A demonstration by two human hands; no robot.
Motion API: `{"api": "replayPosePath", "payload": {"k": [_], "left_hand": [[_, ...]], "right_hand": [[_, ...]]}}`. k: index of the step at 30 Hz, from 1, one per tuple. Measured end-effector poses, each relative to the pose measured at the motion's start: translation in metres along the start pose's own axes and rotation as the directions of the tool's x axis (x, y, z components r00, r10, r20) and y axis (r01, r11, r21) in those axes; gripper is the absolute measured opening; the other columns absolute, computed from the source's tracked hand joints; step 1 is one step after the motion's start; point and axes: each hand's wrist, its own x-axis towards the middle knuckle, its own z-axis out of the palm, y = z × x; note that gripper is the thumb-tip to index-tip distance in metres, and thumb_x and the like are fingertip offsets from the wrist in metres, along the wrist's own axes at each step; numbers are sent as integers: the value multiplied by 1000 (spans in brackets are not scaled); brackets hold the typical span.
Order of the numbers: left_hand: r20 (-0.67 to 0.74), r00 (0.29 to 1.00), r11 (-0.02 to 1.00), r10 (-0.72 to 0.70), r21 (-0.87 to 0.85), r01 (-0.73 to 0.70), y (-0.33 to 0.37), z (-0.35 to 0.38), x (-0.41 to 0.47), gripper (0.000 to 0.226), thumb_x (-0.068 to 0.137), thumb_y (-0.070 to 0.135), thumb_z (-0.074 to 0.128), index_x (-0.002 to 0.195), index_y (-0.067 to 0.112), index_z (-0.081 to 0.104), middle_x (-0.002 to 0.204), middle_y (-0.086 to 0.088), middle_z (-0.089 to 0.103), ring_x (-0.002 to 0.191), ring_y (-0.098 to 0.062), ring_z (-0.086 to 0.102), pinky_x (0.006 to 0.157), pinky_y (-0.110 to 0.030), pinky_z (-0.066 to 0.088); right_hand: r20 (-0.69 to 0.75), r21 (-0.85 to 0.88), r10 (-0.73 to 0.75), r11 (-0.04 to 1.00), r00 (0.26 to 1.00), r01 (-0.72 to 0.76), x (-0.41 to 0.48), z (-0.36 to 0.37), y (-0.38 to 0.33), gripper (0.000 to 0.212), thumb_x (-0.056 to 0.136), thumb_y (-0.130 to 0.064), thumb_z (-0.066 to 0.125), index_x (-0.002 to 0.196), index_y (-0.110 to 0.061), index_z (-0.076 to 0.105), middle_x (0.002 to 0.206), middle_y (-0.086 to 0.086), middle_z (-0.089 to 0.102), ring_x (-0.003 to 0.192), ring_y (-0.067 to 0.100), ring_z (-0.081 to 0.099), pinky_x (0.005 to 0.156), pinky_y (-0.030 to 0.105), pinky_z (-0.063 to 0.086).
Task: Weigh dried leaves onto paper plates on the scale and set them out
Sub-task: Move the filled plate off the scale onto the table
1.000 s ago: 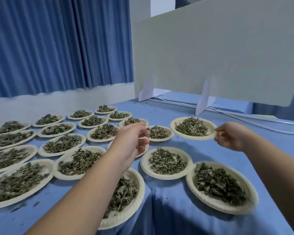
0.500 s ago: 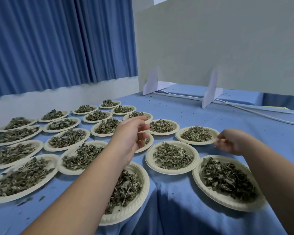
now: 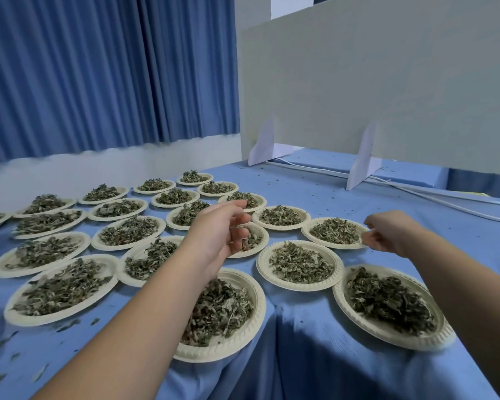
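Several cream paper plates heaped with dried green leaves stand in rows on the blue tablecloth (image 3: 315, 327). My right hand (image 3: 390, 233) has its fingers curled at the right rim of one plate (image 3: 324, 244), which rests on the cloth at the right end of a middle row and carries a leaf pile (image 3: 335, 230). My left hand (image 3: 217, 235) hovers over a half-hidden plate (image 3: 257, 249) in the middle, fingers loosely curled and holding nothing. No scale is in view.
A grey board (image 3: 373, 82) on white stands rises at the back right, with a white cable (image 3: 445, 203) running along the cloth behind it. Blue curtains hang at the left. The nearest plates (image 3: 433, 346) sit close to the table's front edge. Leaf crumbs dot the cloth.
My right hand has lowered the plate it held in the air and it now sits on the cloth beside the others. My left hand stayed hovering over the middle plates.
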Motion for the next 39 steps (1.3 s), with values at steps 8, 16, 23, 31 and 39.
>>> {"api": "replayPosePath", "payload": {"k": [8, 16, 23, 31, 39], "left_hand": [[-143, 988, 998, 64, -16, -67, 32, -90, -34, 21, 96, 11, 45, 101, 16, 65, 60, 4, 60, 47, -8, 51, 46, -22, 34], [-369, 927, 993, 62, -69, -94, 66, -234, -107, 17, 95, 16, 48, 97, 19, 64, 62, 6, 58, 50, -8, 48, 51, -23, 32], [-749, 631, 978, 200, 188, -87, 49, -357, -158, 7, 91, 19, 60, 89, 18, 67, 77, 1, 62, 58, -14, 52, 53, -26, 37], [-771, 536, 886, 345, 456, 86, 12, -410, -145, 21, 95, 18, 47, 105, 21, 66, 93, 13, 58, 93, -17, 57, 83, -33, 46], [-823, 518, 950, 233, 306, 60, 7, -422, -144, 17, 95, 21, 46, 98, 30, 61, 85, 3, 59, 67, -12, 52, 54, -27, 36]], "right_hand": [[351, 119, -178, 982, 919, 145, -77, 118, -46, 6, 95, -6, 48, 90, -6, 50, 58, 7, 48, 46, 16, 46, 36, 17, 42], [747, 166, -256, 966, 613, 201, -197, 269, -68, 13, 93, -15, 60, 101, -6, 58, 60, 4, 60, 45, 15, 55, 38, 20, 40], [875, 193, -273, 954, 399, 230, -280, 377, -58, 21, 91, -17, 64, 106, -3, 60, 79, 11, 67, 58, 20, 61, 45, 26, 46], [842, 86, -370, 810, 392, 580, -308, 464, -63, 11, 90, -17, 60, 98, -12, 65, 92, 7, 66, 77, 17, 63, 57, 27, 52], [867, -50, -499, -113, -14, 992, -312, 549, -106, 19, 87, -12, 51, 101, -23, 59, 111, 7, 46, 102, 26, 50, 83, 32, 39]]}}
